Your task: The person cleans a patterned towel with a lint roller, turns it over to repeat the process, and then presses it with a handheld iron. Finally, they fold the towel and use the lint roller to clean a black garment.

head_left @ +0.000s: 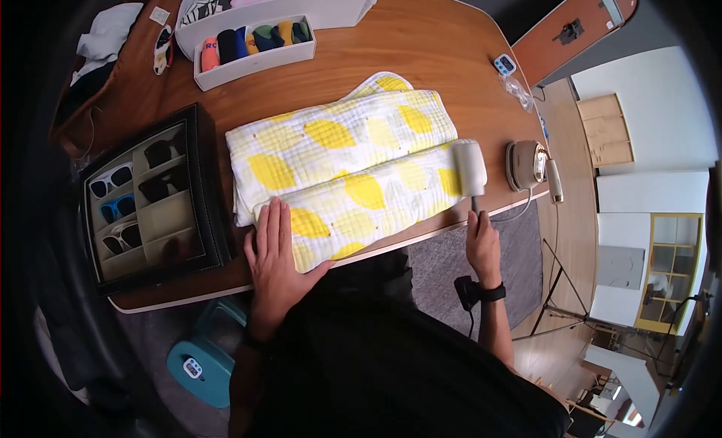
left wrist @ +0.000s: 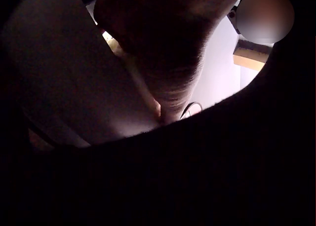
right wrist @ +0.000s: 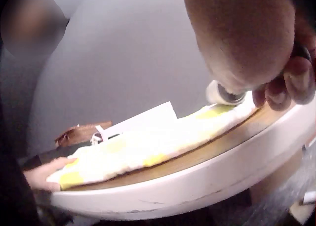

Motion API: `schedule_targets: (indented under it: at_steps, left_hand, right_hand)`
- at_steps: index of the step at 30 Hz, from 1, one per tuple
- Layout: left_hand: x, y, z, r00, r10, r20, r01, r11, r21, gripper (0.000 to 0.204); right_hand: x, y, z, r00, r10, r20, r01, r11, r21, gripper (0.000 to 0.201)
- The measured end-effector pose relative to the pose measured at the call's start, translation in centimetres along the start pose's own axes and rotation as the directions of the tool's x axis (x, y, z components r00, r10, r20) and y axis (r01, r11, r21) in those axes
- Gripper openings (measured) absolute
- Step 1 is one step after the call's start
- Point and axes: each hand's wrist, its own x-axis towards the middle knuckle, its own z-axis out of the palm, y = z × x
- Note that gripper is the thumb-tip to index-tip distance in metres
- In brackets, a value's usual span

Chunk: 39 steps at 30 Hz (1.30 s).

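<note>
Cloth [head_left: 338, 167] is folded on the bench [head_left: 421, 54], its near-left corner pressed by the open left hand [head_left: 277, 271]; at its right end, a roller [head_left: 470, 169] is gripped by the right hand [head_left: 483, 250]; what is left unrolled cannot be told

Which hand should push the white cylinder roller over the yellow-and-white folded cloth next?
Probably the right hand: it grips the dark handle of the roller, which is at one end of the cloth. The left hand rests on the other end, better for steadying it.
</note>
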Motion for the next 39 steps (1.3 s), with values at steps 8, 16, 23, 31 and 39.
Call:
schedule_targets:
  at_steps: [8,16,23,31,39]
  left_hand:
    - [0.2,0.1,0.4,0.999,-0.016,-0.044,0.017,0.999,0.031,0.114]
    - [-0.1,-0.2,-0.1,1.000,0.010,0.018,-0.011,0.999,0.042,0.115]
    - [-1.1,-1.0,-1.8,0.975,0.221,0.028,-0.222,0.967,0.126,0.088]
    - [0.4,0.7,-1.5,0.994,0.109,0.010,-0.108,0.970,0.218,0.067]
    - [12.9,2.7,-10.9,0.969,-0.043,-0.244,0.021,0.996,-0.092,0.049]
  right_hand:
    - [-4.3,-8.4,1.4,0.703,-0.634,0.323,0.562,0.773,0.295,0.034]
    - [3.6,5.7,-3.0,0.947,-0.320,-0.005,0.297,0.885,-0.359,0.032]
    - [9.0,4.8,-4.5,0.880,-0.473,0.047,0.461,0.874,0.154,0.022]
    - [13.6,3.4,-1.6,0.881,-0.455,0.132,0.422,0.880,0.220,0.056]
    - [25.2,-2.2,-4.2,0.740,-0.512,-0.435,0.648,0.716,0.259,0.029]
